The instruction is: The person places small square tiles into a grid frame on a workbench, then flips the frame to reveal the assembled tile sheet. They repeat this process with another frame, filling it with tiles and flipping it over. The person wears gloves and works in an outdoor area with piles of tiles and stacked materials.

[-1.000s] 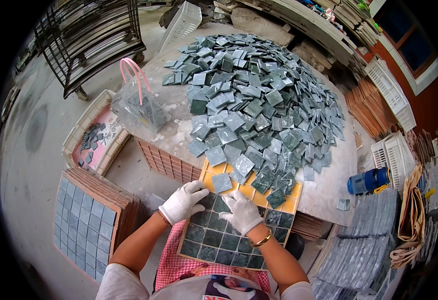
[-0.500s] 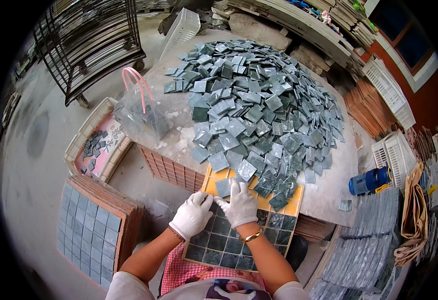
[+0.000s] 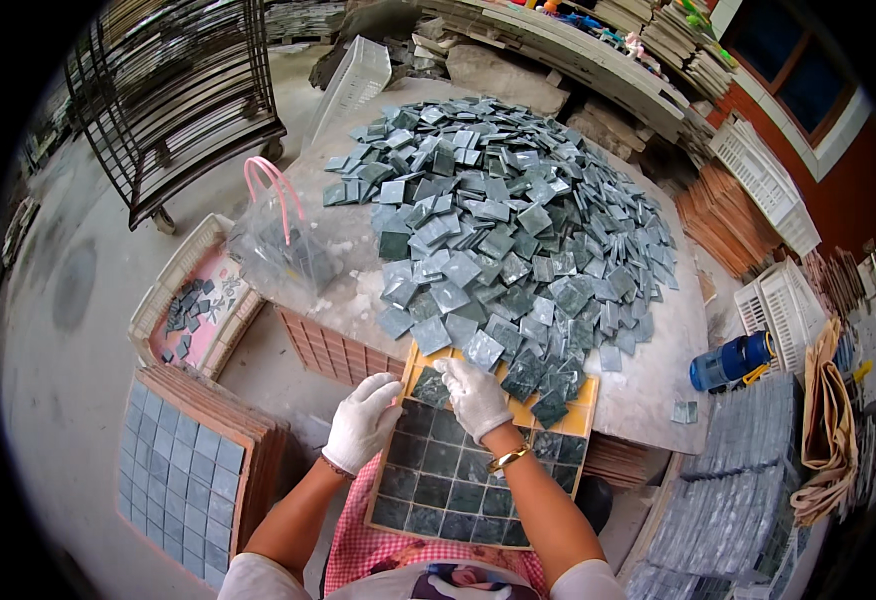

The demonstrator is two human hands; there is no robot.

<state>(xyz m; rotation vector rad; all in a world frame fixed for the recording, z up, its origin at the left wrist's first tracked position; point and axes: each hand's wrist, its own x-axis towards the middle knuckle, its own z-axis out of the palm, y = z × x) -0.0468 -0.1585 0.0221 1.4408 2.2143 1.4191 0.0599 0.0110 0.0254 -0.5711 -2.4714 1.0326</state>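
A tile (image 3: 430,388) is pinched by the right hand (image 3: 475,397) over the tray (image 3: 573,422); the left hand (image 3: 362,422), curled and holding nothing, steadies the tray's edge. The tile is best seated squarely.

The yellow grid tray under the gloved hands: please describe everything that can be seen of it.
The yellow square grid tray looks like plastic, divided into square cells. It lies flat and slightly turned, between the person and the pile of loose grey-green square tiles. Most cells already hold dark green tiles; the far row and right corner show bare yellow. The white-gloved left hand rests at its left edge, and the white-gloved right hand presses on a tile near its far edge. Loose tiles spill onto its far right corner.
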